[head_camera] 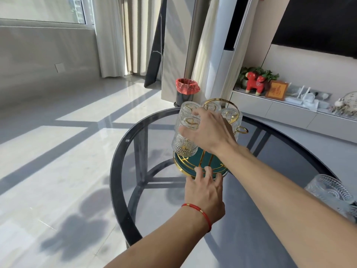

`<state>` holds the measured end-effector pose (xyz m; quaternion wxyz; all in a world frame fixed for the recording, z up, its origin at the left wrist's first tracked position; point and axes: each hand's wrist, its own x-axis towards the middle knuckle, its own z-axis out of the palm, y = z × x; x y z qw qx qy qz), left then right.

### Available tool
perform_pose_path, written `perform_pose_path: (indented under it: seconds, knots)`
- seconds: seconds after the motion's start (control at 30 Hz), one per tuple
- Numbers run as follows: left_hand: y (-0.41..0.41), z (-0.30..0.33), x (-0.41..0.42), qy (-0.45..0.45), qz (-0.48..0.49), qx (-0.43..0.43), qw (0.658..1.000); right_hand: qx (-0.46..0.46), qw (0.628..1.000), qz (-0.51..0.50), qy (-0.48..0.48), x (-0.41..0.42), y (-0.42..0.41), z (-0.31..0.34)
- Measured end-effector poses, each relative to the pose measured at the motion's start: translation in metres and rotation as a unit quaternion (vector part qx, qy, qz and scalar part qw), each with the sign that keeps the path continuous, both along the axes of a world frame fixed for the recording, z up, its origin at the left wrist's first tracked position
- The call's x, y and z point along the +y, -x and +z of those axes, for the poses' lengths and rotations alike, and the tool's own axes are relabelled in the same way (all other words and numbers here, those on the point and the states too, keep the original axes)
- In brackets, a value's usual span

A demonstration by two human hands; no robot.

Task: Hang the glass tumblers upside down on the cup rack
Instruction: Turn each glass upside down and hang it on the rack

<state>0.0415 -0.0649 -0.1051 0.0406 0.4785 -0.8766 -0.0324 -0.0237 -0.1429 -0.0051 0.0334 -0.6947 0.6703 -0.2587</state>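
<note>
Several embossed glass tumblers (185, 132), judged rigid, slippery and breakable, are hung inverted on the gold cup rack (207, 163); one is clasped sidewise by the right hand (210, 130), while the rack's base is steadied by the splayed left hand (204, 188).

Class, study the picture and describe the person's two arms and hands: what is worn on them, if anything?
Both forearms are bare, with no sleeves in view. The left hand has a thin red string bracelet with small gold beads around its wrist. The right hand wears no visible ring, watch or glove.
</note>
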Motion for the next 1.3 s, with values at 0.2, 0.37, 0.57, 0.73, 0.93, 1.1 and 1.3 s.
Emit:
perform_pose_path:
  seconds: [0.2,0.37,0.57,0.73,0.93,1.1,1.3]
  knots:
    - [0.004,0.002,0.001,0.016,0.013,0.010,1.000,0.027,0.999,0.019,-0.004,0.006,0.004,-0.005]
    - [0.010,-0.001,0.003,0.025,0.018,-0.003,1.000,0.076,0.997,0.027,0.017,0.023,0.016,-0.018]
    - [0.020,-0.001,0.007,0.055,0.003,0.062,0.997,-0.008,0.990,0.014,0.137,0.100,0.059,-0.052]
    - [0.032,0.001,0.014,0.023,-0.055,0.184,0.981,-0.009,0.992,-0.051,0.114,0.173,0.126,-0.082]
    - [0.045,-0.005,0.036,-0.056,-0.107,0.260,0.958,-0.056,0.976,-0.132,0.163,0.217,0.164,-0.083]
    - [0.057,-0.002,0.047,-0.071,-0.088,0.268,0.957,-0.014,0.944,-0.256,0.206,0.246,0.196,-0.086]
    - [0.076,0.000,0.062,-0.172,-0.025,0.302,0.937,-0.315,0.872,-0.359,0.109,0.259,0.210,-0.110]
